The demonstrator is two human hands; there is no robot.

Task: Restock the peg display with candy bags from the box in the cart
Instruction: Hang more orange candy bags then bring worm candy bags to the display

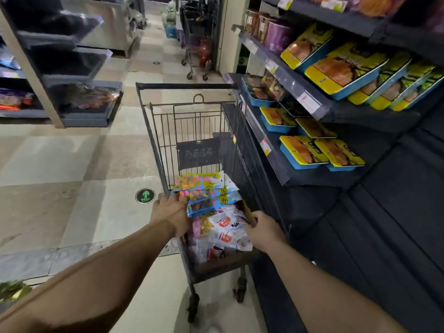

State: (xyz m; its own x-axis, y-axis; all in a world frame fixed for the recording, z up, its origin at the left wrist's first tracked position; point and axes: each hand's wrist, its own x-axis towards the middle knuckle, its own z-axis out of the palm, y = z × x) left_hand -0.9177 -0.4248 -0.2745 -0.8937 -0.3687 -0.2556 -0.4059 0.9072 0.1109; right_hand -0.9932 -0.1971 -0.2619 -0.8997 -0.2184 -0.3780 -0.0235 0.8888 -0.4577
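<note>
L. hand [171,213], arm outstretched, gripped a fanned stack of approx. 4 blue-yellow candy bags [205,193] above the box [248,216] in 1 wire cart [189,121]. R. hand [263,233] curled round the box's flap; white bags [228,233] filled it. Shelves [310,102] at right held yellow-blue trays.

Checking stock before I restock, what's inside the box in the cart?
The box holds white bags with red print, plus a pink and a yellow one. The left hand holds colourful bags over its far end, hiding what's beneath.

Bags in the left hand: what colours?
Blue bags with yellow and pink print, in the head view.
</note>
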